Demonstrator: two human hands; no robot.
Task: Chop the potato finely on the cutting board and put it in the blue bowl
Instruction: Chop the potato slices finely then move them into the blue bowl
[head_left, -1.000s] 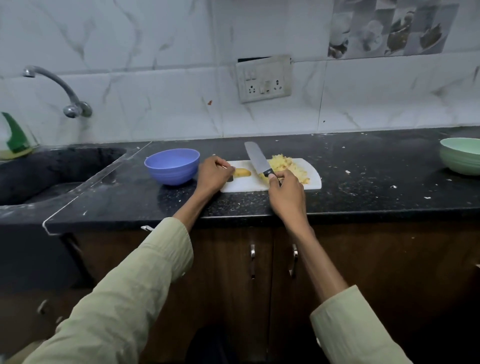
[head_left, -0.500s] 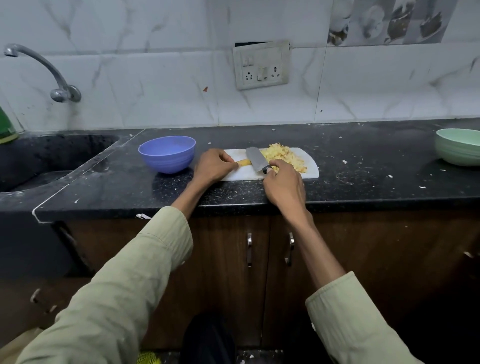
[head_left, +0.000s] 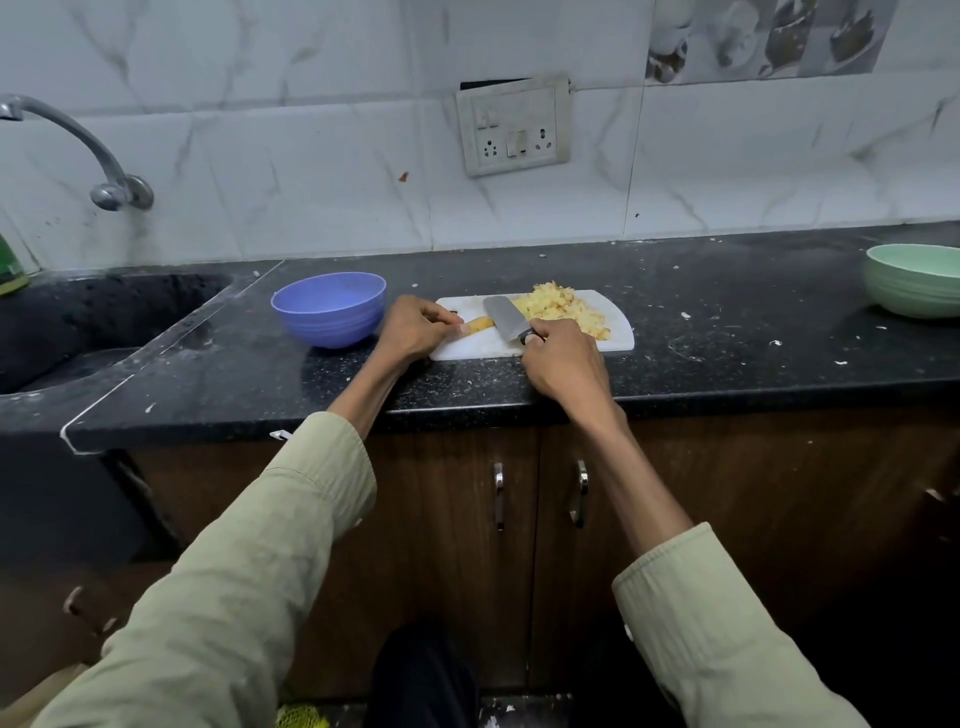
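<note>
The uncut potato piece (head_left: 479, 325) lies on the white cutting board (head_left: 618, 338), at its left half, and only its right end shows; the rest is hidden under the left hand (head_left: 415, 327). That hand's fingers (head_left: 451, 329) are curled down onto the piece and pinch it, fingertips touching its left end. Just beside the piece's right end the knife (head_left: 503, 317) blade stands on the board, tilted, edge down against the potato; whether it has cut into it cannot be told. The knife's dark handle is almost wholly covered by the right hand (head_left: 563, 364), whose fingers are wrapped tight around it, with one fingertip showing near the bolster. Behind the blade and the right hand a heap of chopped potato (head_left: 563, 309) covers the board's right half, its near edge partly hidden by the knuckles.

The blue bowl (head_left: 330, 309) stands on the dark table (head_left: 727, 364) just left of the left hand, near the board but apart from it; its inside is hard to see. A green bowl (head_left: 914, 280) at the far right is cut off by the frame edge. Left of the blue bowl is the sink (head_left: 78, 332), with a tap (head_left: 104, 171) above whose spout is cut off.
</note>
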